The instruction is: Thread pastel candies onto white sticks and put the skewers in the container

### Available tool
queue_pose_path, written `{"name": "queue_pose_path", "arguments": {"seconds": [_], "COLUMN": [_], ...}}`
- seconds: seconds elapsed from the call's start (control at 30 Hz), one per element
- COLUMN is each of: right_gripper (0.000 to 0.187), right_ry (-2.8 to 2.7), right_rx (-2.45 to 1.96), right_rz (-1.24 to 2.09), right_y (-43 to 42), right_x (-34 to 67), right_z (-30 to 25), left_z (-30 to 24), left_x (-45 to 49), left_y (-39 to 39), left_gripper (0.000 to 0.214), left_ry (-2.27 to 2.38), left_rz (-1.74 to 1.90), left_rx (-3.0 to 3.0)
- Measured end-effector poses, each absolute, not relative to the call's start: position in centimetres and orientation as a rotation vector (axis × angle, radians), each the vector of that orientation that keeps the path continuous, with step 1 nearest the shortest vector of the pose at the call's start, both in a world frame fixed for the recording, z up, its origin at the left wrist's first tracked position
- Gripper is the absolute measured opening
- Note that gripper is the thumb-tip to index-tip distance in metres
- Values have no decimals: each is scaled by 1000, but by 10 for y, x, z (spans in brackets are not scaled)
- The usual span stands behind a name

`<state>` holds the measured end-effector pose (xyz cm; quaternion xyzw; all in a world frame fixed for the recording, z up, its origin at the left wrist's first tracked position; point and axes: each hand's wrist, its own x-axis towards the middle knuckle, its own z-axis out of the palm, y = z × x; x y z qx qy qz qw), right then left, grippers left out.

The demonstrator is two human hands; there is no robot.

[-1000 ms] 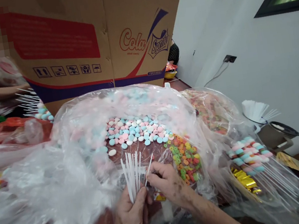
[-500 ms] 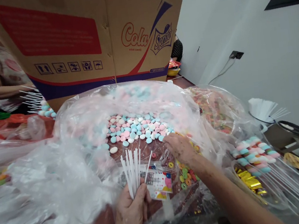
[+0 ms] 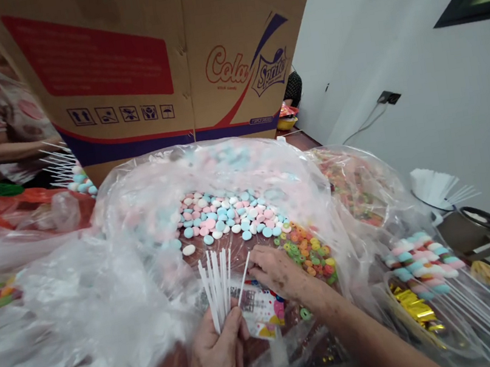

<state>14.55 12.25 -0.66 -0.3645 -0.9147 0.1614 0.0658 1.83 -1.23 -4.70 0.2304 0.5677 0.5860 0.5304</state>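
Observation:
My left hand (image 3: 220,347) is closed round a bunch of white sticks (image 3: 217,286), their tips fanned upward. One stick (image 3: 244,282) leans out to the right, away from the bunch. My right hand (image 3: 277,270) is at that stick's tip with thumb and fingers pinched together; whatever is between them is hidden. Pink, blue and white round candies (image 3: 222,214) lie beyond both hands at the mouth of a clear plastic bag (image 3: 143,180). Beside my right hand is a pile of small colourful ring candies (image 3: 307,248). A printed card (image 3: 262,313) lies under the hands.
A large cardboard box (image 3: 113,37) stands behind the bag. At right lie finished candy sticks (image 3: 425,261) and gold twist ties (image 3: 413,305), near a dark jug (image 3: 477,228). Crumpled plastic (image 3: 87,330) covers the left side. Another person's arm (image 3: 23,146) shows at far left.
My right hand has moved left and toward me, from the candies to the tip of the leaning stick, uncovering the ring candies. My left hand still grips the sticks.

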Motion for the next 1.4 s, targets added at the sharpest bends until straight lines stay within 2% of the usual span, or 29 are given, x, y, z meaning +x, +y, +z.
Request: {"name": "queue_pose_path", "arguments": {"seconds": [0.13,0.37,0.5,0.77,0.93,1.13,1.27,1.4], "right_gripper": [17,31,42,28,24,21,19,16], "right_ry": [-2702,-2508,-2664,-2654,-2568,-2586,-2620,-2583], "right_rx": [-957,-1387,-1376,-1077,-1259,-1179,-1073,-1030], "right_rz": [676,196,187,673,475,89,104,328], "right_y": [131,173,179,165,167,169,166,166], "right_x": [151,169,167,178,180,162,155,161], "right_z": [-5,1,-3,0,3,-12,-29,-32], "left_z": [-39,-43,-46,-50,-59,-64,-67,-65], "left_x": [21,19,17,18,19,18,19,21], "left_y": [-12,-11,-10,-10,-8,-9,-9,-9], "left_gripper": [42,41,43,45,49,47,49,47], "left_ry": [1370,1380,1361,1352,1349,1337,1322,1326], "left_rz": [1440,1423,1397,1397,1453,1460,1459,1485], "left_rx": [515,557,554,558,537,576,567,552]}}
